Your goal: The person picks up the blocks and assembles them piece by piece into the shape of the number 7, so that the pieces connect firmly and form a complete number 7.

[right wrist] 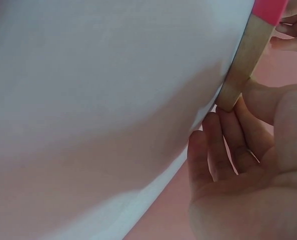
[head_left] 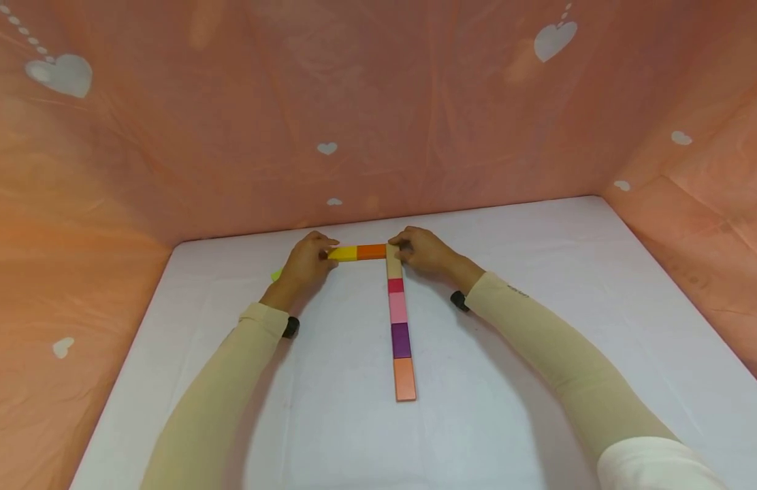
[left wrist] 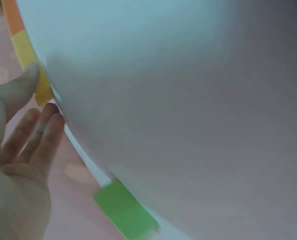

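Note:
My left hand (head_left: pixel 308 262) is at the left end of a yellow block (head_left: pixel 346 254), thumb and fingertips about that end. In the left wrist view its thumb lies against the yellow block (left wrist: pixel 26 52). An orange block (head_left: pixel 372 252) continues this short row to the right, reaching a plain wooden block (head_left: pixel 393 262). My right hand (head_left: pixel 429 252) holds the wooden block's far end; the right wrist view has the thumb on the side of the wooden block (right wrist: pixel 243 65) and fingertips at its end. A green block (head_left: pixel 276 275) lies partly hidden behind my left hand.
From the wooden block a column runs toward me: red (head_left: pixel 395 286), pink (head_left: pixel 398 307), purple (head_left: pixel 401 340) and light orange (head_left: pixel 406 379) blocks. They lie flat on a white-covered table (head_left: pixel 507 422). A pink-orange curtain (head_left: pixel 378 102) with hearts encloses the back and sides.

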`<action>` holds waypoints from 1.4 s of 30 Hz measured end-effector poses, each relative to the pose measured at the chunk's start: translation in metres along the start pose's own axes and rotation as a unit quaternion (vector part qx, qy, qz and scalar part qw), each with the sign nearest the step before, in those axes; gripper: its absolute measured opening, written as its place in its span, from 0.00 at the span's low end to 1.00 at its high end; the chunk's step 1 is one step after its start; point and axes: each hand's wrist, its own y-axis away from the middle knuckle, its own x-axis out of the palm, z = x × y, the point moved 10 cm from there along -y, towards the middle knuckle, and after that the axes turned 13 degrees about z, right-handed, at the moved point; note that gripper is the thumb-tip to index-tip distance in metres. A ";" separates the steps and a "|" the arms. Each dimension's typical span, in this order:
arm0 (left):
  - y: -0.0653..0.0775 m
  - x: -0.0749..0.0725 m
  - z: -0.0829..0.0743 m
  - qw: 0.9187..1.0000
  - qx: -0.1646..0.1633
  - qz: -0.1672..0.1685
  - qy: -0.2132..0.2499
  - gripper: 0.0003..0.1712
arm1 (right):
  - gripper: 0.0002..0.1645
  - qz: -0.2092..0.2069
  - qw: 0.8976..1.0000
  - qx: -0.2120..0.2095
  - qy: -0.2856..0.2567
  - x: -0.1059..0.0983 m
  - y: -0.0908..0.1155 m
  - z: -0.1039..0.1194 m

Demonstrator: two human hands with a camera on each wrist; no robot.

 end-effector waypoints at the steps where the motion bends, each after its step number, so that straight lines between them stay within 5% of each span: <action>1: 0.001 -0.001 0.001 1.000 0.001 -0.003 0.003 0.25 | 0.23 0.000 1.000 0.000 0.001 0.000 0.000 0.000; 26: 0.053 -0.041 0.062 1.000 -0.005 -0.011 -0.027 0.35 | 0.23 0.001 1.000 0.017 -0.004 -0.004 -0.001 -0.011; 36: 0.061 -0.038 0.073 1.000 -0.013 0.002 -0.017 0.33 | 0.23 0.002 1.000 0.014 -0.006 -0.003 -0.002 -0.010; 42: 0.064 -0.036 0.072 0.999 0.010 0.014 -0.032 0.31 | 0.23 0.002 1.000 0.015 -0.007 -0.001 -0.004 -0.010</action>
